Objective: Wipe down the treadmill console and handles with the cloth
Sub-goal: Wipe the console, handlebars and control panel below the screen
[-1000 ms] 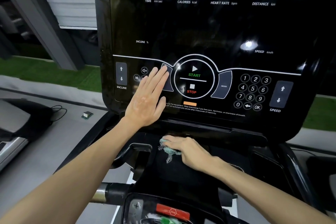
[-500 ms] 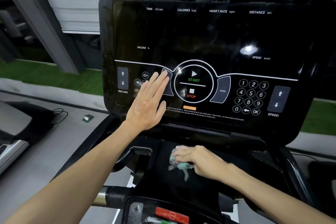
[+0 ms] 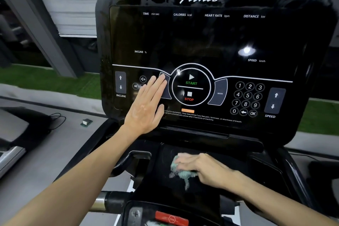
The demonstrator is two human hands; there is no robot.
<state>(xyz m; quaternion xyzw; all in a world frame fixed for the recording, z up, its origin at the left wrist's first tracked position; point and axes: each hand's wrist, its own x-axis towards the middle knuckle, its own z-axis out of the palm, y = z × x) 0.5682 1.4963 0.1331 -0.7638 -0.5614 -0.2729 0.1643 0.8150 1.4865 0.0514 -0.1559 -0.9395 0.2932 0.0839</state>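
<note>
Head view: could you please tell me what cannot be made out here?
- Cloth: motion-blurred and mostly under the right hand; grip or flat press, unclear.
- Console buttons left of START: partly covered by the left hand.
- Red part at the bottom: cut off by the frame edge.
- Warning print: too small to read fully.

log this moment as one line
left hand: flat on console | right hand: presses cloth on tray below console | cloth: bunched, blurred
</note>
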